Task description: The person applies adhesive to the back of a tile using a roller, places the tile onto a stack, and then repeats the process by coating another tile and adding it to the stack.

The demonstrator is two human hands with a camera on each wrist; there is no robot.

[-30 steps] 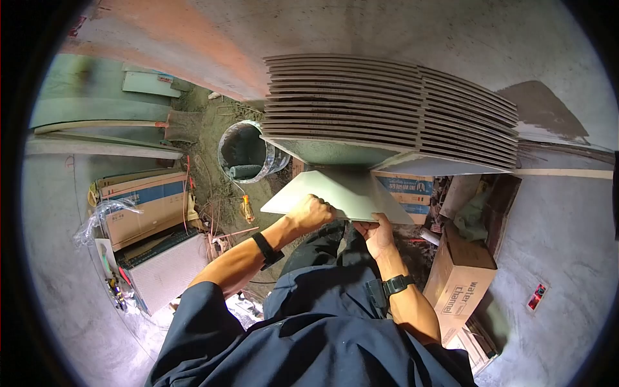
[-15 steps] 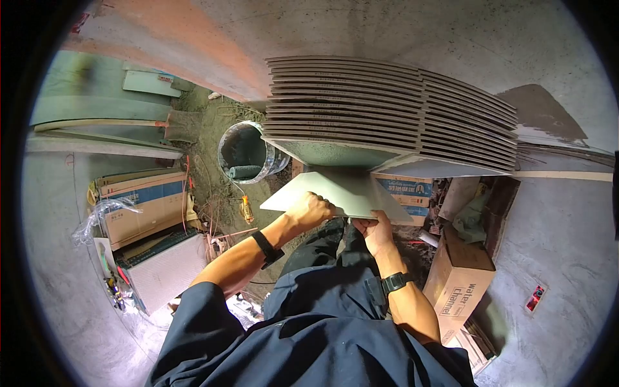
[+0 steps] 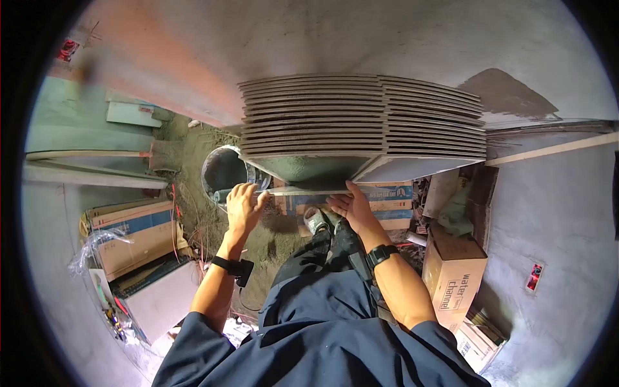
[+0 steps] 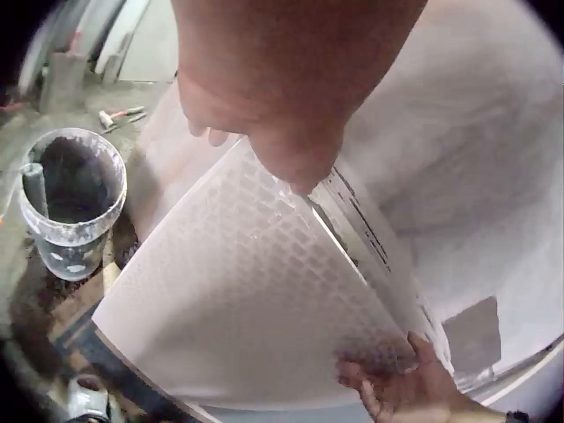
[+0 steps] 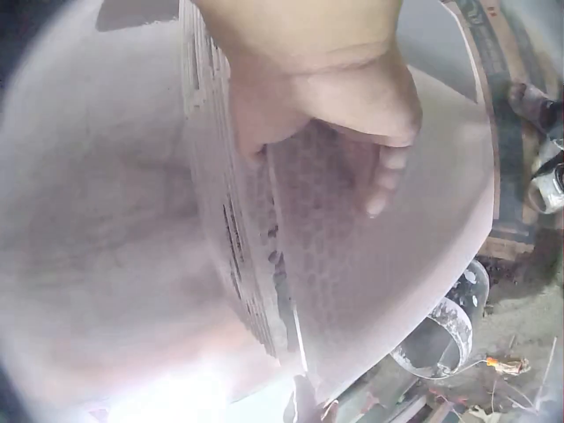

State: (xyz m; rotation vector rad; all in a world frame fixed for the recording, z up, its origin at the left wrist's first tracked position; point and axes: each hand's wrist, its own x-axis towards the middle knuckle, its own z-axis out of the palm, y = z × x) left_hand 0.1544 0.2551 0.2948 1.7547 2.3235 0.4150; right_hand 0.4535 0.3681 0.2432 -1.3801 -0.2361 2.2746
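A large tile (image 3: pixel 296 191) stands steeply in front of the tile stack, its upper edge seen nearly end-on in the head view. Its back, with a raised brick-like grid (image 4: pixel 247 238), faces me in the left wrist view. My left hand (image 3: pixel 242 209) holds the upper left corner, fingers over the edge. Toward the other end, my right hand (image 3: pixel 354 209) pinches the same edge, thumb behind and fingers (image 5: pixel 379 181) on the gridded back. Many tiles stand in a leaning stack (image 3: pixel 309 119) against the wall, in two side-by-side columns.
A mortar-smeared bucket (image 3: pixel 207 180) with a roller in it stands left of the tile. Flat cartons (image 3: pixel 393 216) lie under the stack, near my shoe (image 3: pixel 314 220). A "water channel" box (image 3: pixel 454 284) is at right; boxed tiles (image 3: pixel 135 238) lean at left.
The tile has swung from slanting toward me to nearly upright, closer to the stack. My left hand has moved left to the corner, and my right hand has moved forward and left.
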